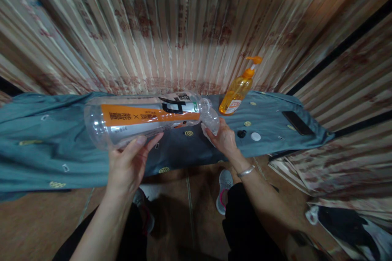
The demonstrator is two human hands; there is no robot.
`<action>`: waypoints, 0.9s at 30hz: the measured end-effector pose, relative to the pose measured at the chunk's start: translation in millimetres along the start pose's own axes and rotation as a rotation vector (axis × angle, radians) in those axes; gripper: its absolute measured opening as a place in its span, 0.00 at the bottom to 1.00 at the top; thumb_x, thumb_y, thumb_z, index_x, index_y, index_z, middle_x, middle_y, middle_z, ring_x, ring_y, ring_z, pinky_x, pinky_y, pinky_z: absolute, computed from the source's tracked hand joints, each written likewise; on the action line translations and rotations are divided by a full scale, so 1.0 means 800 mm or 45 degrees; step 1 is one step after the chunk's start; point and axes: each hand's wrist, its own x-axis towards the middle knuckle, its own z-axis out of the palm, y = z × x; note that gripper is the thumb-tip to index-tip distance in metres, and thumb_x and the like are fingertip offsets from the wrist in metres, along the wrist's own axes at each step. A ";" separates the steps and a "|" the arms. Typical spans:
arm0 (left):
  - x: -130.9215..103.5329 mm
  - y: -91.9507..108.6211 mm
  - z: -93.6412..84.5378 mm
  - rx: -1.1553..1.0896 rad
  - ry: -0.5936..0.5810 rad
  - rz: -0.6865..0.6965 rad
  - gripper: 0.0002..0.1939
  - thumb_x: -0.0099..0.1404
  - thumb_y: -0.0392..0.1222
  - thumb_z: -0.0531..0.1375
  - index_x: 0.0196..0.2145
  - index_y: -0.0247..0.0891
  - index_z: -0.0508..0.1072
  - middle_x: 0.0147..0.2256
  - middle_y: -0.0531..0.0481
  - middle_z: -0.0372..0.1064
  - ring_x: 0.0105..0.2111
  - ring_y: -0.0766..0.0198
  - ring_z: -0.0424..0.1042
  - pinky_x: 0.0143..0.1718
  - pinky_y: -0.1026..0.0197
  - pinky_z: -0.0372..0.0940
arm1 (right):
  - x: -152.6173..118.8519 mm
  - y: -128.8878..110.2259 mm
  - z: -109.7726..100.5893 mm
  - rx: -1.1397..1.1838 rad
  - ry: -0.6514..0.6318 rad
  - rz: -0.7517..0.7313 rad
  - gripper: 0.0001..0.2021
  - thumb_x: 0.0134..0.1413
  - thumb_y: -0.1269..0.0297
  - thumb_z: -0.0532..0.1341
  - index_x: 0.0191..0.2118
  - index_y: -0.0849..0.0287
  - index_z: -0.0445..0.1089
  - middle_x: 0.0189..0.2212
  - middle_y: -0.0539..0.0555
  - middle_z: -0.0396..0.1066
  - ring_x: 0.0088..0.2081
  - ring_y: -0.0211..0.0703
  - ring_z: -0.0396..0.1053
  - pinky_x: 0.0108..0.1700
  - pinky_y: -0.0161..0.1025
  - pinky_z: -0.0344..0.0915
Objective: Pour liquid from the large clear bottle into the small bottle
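Note:
A large clear plastic bottle (137,116) with an orange and silver label lies sideways in the air over the cloth-covered table. My left hand (130,161) is wrapped round its underside near the base. At its mouth, my right hand (223,136) grips a small clear plastic container (210,118), whose opening meets the bottle's neck. Something white, perhaps a tissue or label, shows under the small container by my right fingers. No liquid can be made out in either one.
An orange pump bottle (237,91) stands at the table's back. On the teal cloth (76,163) are a black cap (241,133), a white cap (255,136) and a dark phone (297,122). Pleated curtains (165,28) hang behind; black bars cross at the right.

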 end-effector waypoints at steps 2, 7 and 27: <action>0.000 0.000 -0.001 0.003 0.004 -0.004 0.26 0.42 0.45 0.85 0.38 0.52 0.82 0.36 0.59 0.85 0.42 0.53 0.85 0.48 0.46 0.83 | 0.000 0.001 0.000 -0.006 -0.004 -0.007 0.29 0.68 0.42 0.57 0.58 0.64 0.65 0.43 0.67 0.81 0.41 0.55 0.80 0.41 0.44 0.73; 0.000 -0.001 -0.004 0.024 0.000 -0.029 0.25 0.43 0.46 0.84 0.38 0.51 0.83 0.40 0.57 0.85 0.46 0.50 0.84 0.52 0.41 0.80 | 0.000 0.000 0.000 -0.026 0.002 0.000 0.28 0.68 0.43 0.57 0.58 0.64 0.65 0.42 0.66 0.81 0.41 0.55 0.80 0.41 0.44 0.73; 0.000 -0.002 0.000 0.019 0.001 0.025 0.21 0.42 0.47 0.85 0.24 0.44 0.78 0.30 0.60 0.82 0.37 0.60 0.84 0.44 0.55 0.83 | 0.001 0.000 0.000 -0.010 -0.015 0.024 0.29 0.67 0.43 0.58 0.59 0.64 0.65 0.43 0.66 0.82 0.41 0.55 0.80 0.42 0.43 0.73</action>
